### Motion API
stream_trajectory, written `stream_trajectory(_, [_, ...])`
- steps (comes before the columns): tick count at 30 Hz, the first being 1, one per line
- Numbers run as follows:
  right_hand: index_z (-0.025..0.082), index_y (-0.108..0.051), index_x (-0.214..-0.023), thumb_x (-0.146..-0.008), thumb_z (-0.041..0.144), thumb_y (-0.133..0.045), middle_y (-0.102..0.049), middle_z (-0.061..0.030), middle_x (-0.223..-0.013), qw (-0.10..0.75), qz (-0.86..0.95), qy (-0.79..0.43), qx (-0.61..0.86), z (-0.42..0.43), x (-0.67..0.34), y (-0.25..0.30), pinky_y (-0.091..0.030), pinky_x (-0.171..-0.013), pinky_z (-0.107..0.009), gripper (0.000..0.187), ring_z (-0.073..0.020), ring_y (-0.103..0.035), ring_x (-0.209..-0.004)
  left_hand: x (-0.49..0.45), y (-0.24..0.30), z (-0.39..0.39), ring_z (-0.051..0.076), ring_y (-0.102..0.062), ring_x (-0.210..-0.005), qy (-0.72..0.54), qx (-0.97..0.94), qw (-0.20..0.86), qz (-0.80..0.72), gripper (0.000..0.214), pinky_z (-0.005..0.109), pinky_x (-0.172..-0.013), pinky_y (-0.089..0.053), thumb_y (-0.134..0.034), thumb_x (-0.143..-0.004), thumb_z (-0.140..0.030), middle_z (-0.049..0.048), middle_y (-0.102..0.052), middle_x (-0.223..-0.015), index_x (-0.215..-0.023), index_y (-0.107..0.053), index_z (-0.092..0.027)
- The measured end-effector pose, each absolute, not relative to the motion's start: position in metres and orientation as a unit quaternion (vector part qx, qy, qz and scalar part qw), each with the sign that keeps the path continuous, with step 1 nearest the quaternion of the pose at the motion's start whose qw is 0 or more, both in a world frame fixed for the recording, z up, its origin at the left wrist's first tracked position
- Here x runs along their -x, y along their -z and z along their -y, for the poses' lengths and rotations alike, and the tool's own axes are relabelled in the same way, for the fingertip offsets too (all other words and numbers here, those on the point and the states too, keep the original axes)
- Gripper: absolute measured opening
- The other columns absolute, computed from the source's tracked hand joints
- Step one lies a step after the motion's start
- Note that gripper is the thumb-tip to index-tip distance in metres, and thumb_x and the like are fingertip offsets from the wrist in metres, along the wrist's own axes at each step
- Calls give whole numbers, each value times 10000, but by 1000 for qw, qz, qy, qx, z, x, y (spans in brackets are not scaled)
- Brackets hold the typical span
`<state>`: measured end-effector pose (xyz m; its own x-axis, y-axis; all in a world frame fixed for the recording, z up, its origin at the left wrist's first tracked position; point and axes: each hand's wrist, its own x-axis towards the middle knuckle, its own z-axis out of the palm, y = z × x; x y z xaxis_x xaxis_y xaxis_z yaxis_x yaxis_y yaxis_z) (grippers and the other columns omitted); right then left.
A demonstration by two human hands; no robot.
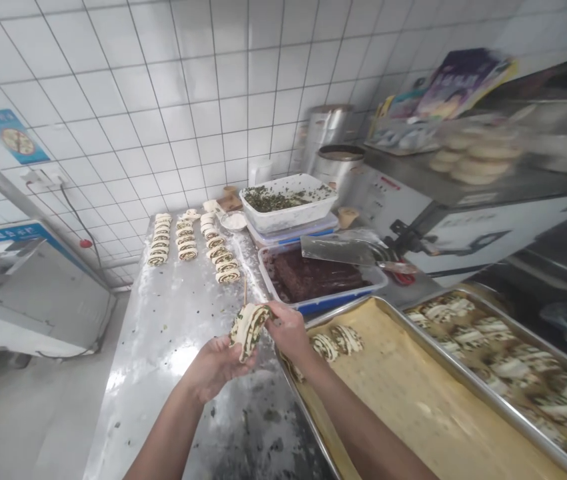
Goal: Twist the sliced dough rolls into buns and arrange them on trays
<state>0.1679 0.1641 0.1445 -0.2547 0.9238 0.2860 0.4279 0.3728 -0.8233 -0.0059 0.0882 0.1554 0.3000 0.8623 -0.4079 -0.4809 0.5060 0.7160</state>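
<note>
Left hand (215, 368) and right hand (290, 333) pinched the dough roll (248, 327), which I judged light, soft, best held by its ends.

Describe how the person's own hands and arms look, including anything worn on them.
The left hand and right hand are both bare, with no gloves. The left forearm and right forearm are uncovered as far as the view shows, with no sleeves in sight. Neither wrist shows a watch or bracelet.
</note>
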Motion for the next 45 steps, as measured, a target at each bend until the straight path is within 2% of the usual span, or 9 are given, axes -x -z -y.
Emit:
stream_trajectory(4, [176,-551,-557,-725,299,-536,-534,13,-437,328,611,-441,570,-122,-163,-151,-384,-456,-225,209,-124,-502,-430,-27,-167,-77,173,-577,-909,-560,-280,643,-441,359,259,-830,-422,-697,-657,-303,67,-651,-918,-964,-625,-132])
stream_trajectory(9, [153,-548,-599,-685,476,-609,-540,9,-447,353,437,-679,473,-73,-164,-151,-373,-395,-212,339,-106,-483,-359,-65,-157,-59,166,-583,-690,-560,-280,581,-519,300,284,-643,-467,-595,-719,-426,13,-586,-677,-857,-575,-160])
stream_trajectory(12, [144,-572,-686,-627,457,-690,-587,-4,-569,394,327,-774,372,-53,-179,-155,-415,-474,-201,339,-101,-544,-477,-75,-147,-47,196,-564,-872,-555,-389,433,-595,232,321,-751,-469,-535,-765,-400,59,-585,-917,-834,-580,-183])
stream_trajectory(15, [154,-592,-776,-627,449,-705,-618,-24,-673,412,250,-824,297,-39,-202,-154,-451,-570,-224,350,-130,-589,-631,-78,-143,-37,232,-438,-1117,-506,-602,239,-570,168,377,-925,-394,-461,-813,-280,77,-458,-1200,-796,-607,-199])
stream_trajectory(20, [128,-610,-794,-735,470,-590,-612,-26,-649,391,207,-828,345,-28,-241,-137,-426,-496,-203,348,-94,-539,-514,-84,-135,-26,260,-393,-1165,-370,-816,128,-426,242,424,-943,-397,-477,-777,-159,108,-388,-1275,-978,-599,-220])
stream_trajectory(28, [122,-615,-769,-626,300,-676,-636,-25,-662,372,253,-770,452,-39,-313,-112,-451,-521,-184,236,-84,-554,-521,-135,-93,-48,191,-515,-1067,-383,-797,245,-397,128,372,-901,-448,-479,-796,-169,80,-530,-1123,-914,-506,-208])
stream_trajectory(32, [142,-595,-900,-593,276,-676,-647,-31,-791,373,327,-733,465,-75,-372,-95,-472,-548,-207,345,-106,-571,-607,-178,-81,-77,196,-482,-1111,-351,-800,277,-400,346,359,-892,-449,-490,-773,-170,112,-479,-1178,-1109,-410,-183])
stream_trajectory(40, [158,-515,-796,-684,234,-542,-584,-3,-696,348,400,-586,613,-172,-465,-51,-447,-499,-184,138,-90,-546,-562,-240,-53,-147,234,-388,-1180,-145,-886,155,-412,446,375,-935,-381,-518,-765,-212,97,-425,-1256,-1197,-407,-214])
stream_trajectory(45, [163,-508,-814,-728,301,-561,-580,-2,-642,262,423,-556,666,-192,-466,-28,-458,-500,-198,171,-113,-574,-558,-276,-36,-172,278,-414,-1126,-42,-887,101,-448,487,384,-878,-395,-587,-724,-274,130,-474,-1194,-1177,-442,-170])
